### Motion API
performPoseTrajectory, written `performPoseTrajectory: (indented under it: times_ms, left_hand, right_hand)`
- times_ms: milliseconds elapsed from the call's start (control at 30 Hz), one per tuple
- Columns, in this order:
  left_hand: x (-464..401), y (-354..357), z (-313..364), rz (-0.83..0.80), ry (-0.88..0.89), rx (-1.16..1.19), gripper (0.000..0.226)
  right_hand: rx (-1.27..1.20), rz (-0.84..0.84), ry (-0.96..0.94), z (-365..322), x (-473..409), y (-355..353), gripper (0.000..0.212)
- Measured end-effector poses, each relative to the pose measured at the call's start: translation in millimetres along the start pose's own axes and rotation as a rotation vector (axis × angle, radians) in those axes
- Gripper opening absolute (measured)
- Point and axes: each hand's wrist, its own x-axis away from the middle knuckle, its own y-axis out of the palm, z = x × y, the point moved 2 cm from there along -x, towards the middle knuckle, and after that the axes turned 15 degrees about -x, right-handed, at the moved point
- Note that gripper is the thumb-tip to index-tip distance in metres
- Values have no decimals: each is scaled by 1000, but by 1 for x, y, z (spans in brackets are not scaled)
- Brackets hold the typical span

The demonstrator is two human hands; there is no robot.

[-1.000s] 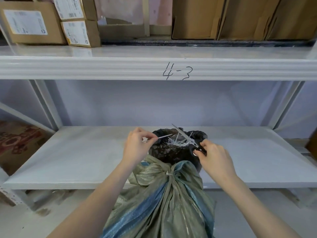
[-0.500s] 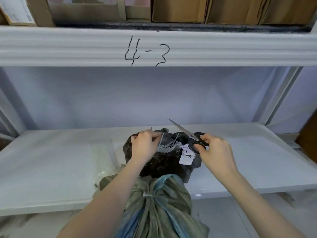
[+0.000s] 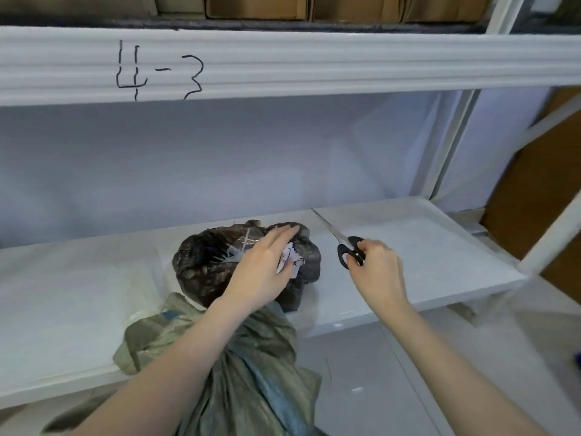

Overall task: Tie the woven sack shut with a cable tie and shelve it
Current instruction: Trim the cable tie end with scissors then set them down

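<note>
Seen from the head camera: a woven sack (image 3: 251, 366), olive with blue stripes, leaning against the front edge of a white shelf (image 3: 424, 247), its gathered neck partly behind the left forearm and its lower part cut off by the bottom of the frame. Above the neck, a dark lumpy plastic bag (image 3: 204, 262) resting on the shelf, with thin pale cable tie (image 3: 235, 254) ends bristling from its top; exactly how many ties, too fine to tell. Left hand (image 3: 267, 272) laid flat and loose over the bag, fingers extended, grasping nothing, covering part of a small white paper tag (image 3: 290, 262) with unreadable marks. Right hand (image 3: 377, 272), just beside the bag and apart from it, clenched on the black handles of scissors (image 3: 345, 247), blades together, pointing up and left. Handwritten "4-3" (image 3: 158, 70) on the upper shelf beam, cardboard boxes (image 3: 257, 6) above cropped by the top edge.
</note>
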Motion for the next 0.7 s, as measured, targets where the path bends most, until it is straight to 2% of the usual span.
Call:
performPoseTrajectory:
  times_ms: [200,333,500,700]
  left_hand:
    - [-2,47,47,-136,242,-301,62]
    - [-3,88,63,-259,334,-448,66]
    - [1,129,65,-413,348,-486,66]
    - [-4,145,57,-446,292,-501,67]
  right_hand:
    - [45,13,197,64,10,-6,25]
    - [92,1,226,97,11,-2,19]
    - [149,-85,297,125,3,20,20]
    - [212,-161,281,133,-10,48,20]
